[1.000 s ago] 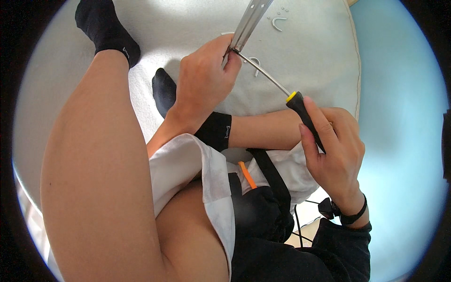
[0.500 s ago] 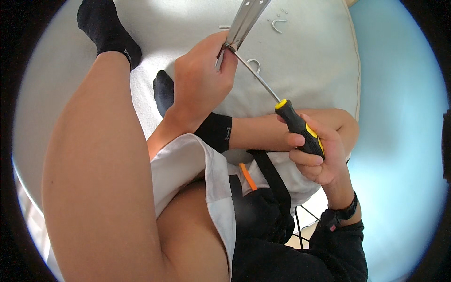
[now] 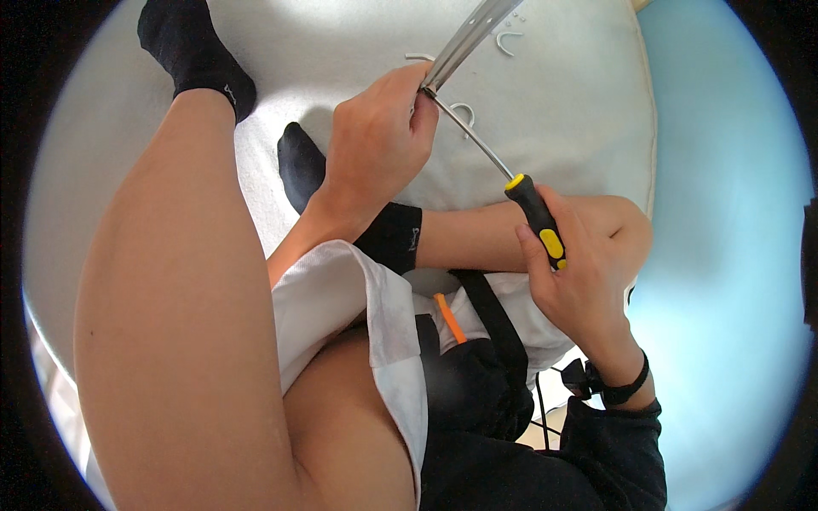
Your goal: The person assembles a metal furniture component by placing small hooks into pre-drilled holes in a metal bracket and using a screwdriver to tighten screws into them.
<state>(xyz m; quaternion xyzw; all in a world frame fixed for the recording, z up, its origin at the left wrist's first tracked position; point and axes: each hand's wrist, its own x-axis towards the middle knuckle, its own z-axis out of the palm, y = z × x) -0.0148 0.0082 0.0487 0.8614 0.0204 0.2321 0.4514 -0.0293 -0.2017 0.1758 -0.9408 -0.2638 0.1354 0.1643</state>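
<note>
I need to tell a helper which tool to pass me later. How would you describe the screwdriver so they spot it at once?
Start at the pale cushion the person sits on, then find the right hand above the bent knee. It grips the screwdriver: black handle with yellow patches, its thin steel shaft slanting up to the flat metal bar the left hand holds.

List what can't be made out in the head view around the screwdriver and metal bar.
- Screwdriver tip: hidden behind the left hand.
- Any screw there: hidden by the same hand.
- Metal bar: far end cut off by the top edge.
- Small white hooks: too small to identify.
- Handle's lower end: covered by the right hand.
</note>
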